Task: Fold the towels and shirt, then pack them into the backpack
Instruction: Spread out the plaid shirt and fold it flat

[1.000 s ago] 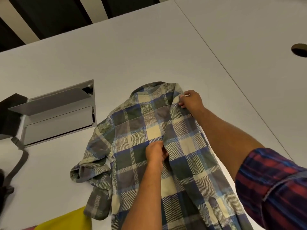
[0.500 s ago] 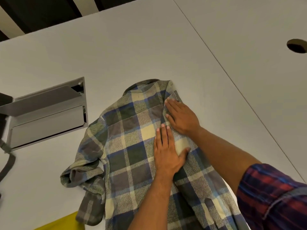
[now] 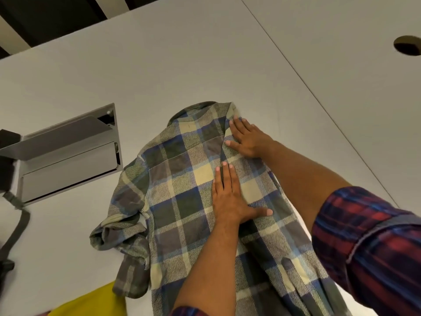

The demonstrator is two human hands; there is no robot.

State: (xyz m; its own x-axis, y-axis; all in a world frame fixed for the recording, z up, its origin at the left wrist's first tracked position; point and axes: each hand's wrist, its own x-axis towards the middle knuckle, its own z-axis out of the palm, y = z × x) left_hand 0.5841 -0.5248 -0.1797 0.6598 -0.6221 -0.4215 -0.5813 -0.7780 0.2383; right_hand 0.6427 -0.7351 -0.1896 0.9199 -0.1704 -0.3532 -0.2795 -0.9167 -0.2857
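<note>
Likely office or meeting room: large pale grey table (image 3: 159,65) made of joined panels, flip-up metal power box (image 3: 68,153) recessed in surface, round cable grommet hole (image 3: 407,45) near far edge.

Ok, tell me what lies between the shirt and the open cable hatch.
Head view: only bare white table separates the shirt from the cable hatch.

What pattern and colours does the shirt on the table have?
The shirt is plaid: blue, grey-green and pale yellow checks, shown in the head view.
</note>
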